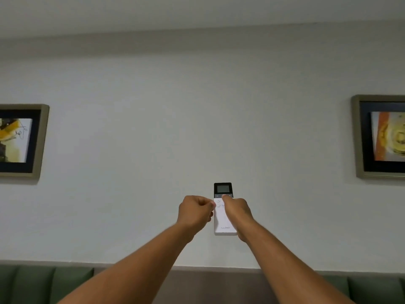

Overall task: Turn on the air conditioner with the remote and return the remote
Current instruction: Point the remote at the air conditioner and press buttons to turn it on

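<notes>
Both my arms reach up the middle of the frame to the remote (224,209), which stands upright just below centre against the white wall (197,106); whether it sits in a wall holder or only shows in front of the wall I cannot tell. My right hand (237,212) lies over its right edge with the fingers curled, and the thumb (224,196) presses near the buttons just under the dark screen at the top. My left hand (196,212) is curled nearly into a fist at the left edge, fingertips touching or just beside the casing by the upper buttons; I cannot tell how firmly either hand grips, since the fingers behind are hidden. The remote looks like a slim, stiff plastic slab, so I judge it light and easy to hold in one hand, but smooth enough to slip if I pinch only the faces. The best hold, I think, is across the long side edges on the lower blank half, above the logo, leaving the thumb free for the buttons and keeping off the screen. A framed picture (22,141) hangs at left and another (381,137) at right, with a green cushion back (43,284) along the bottom. No air conditioner shows anywhere in view, so I cannot say whether it is on.
</notes>
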### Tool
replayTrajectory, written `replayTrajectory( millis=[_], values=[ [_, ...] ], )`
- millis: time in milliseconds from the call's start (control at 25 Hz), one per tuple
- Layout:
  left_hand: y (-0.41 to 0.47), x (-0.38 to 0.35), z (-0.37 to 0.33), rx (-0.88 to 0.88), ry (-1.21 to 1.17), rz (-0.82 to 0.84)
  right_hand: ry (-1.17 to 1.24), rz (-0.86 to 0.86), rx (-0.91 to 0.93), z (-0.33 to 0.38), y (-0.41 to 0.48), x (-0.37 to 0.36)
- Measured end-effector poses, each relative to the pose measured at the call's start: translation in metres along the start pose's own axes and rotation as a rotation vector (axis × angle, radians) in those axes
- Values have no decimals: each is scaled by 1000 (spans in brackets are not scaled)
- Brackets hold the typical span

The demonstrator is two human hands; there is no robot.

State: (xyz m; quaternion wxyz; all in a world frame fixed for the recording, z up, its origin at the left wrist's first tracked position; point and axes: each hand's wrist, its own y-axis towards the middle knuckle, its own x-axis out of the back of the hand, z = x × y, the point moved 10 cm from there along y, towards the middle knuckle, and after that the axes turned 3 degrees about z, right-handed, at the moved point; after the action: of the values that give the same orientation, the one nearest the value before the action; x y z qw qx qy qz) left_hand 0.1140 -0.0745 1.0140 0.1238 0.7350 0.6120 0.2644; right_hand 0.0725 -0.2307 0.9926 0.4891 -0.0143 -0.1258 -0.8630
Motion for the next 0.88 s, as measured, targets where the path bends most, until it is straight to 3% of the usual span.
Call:
replayTrajectory(
  millis=[120,200,400,600,880],
  values=[
    [-5,3,-34,-327,546,46,19,10,9,7,0,-5],
    [-5,9,-36,-420,910,76,10,44,20,14,-4,-17],
    [-13,89,-25,-265,1162,29,52,215,45,37,-35,-83],
    [-65,236,-38,-69,1288,-153,142,445,72,73,-104,-184],
    [-266,456,-110,260,1545,-447,298,882,87,153,-309,-359]
  ],
)
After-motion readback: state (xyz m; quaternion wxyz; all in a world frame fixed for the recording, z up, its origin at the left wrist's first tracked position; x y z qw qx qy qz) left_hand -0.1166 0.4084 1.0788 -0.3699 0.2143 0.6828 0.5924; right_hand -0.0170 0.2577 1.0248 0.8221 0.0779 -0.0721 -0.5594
